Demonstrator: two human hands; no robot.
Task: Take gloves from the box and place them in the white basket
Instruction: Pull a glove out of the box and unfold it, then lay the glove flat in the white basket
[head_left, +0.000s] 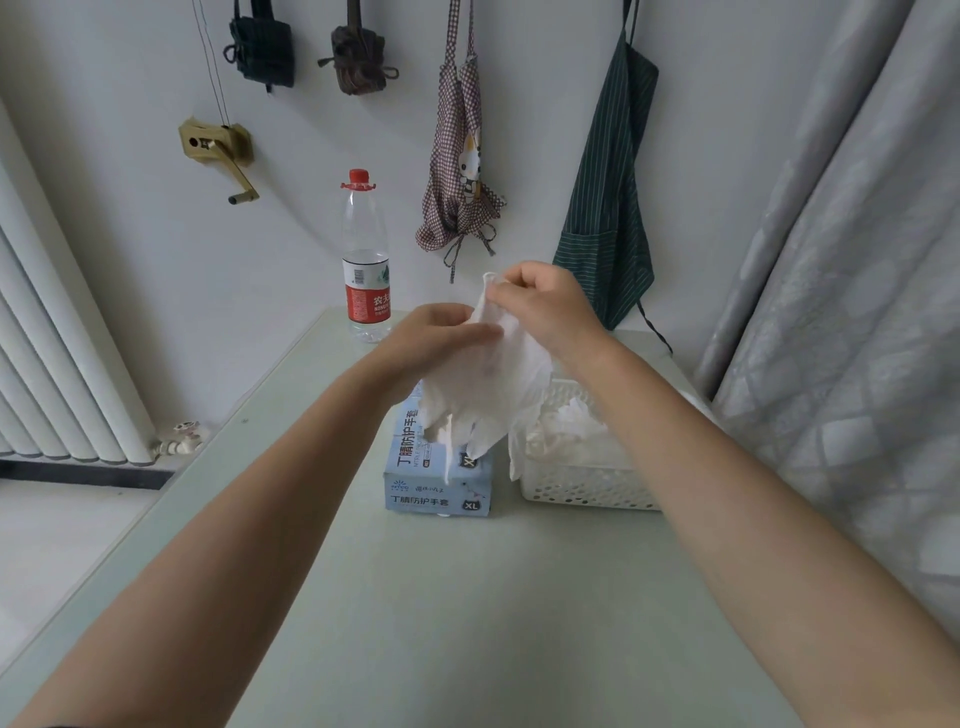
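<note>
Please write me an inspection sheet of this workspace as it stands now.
Surface: pale green table, bare in front.
Job's things: blue glove box beside the white basket, which already holds gloves; white gloves held above both.
Clutter: water bottle at the table's far edge.
Grippers: left hand and right hand both grip the gloves.
Cables: thin cords run up the wall from a crank handle.
Surroundings: aprons and pouches hang on the wall; radiator left, curtain right.
</note>
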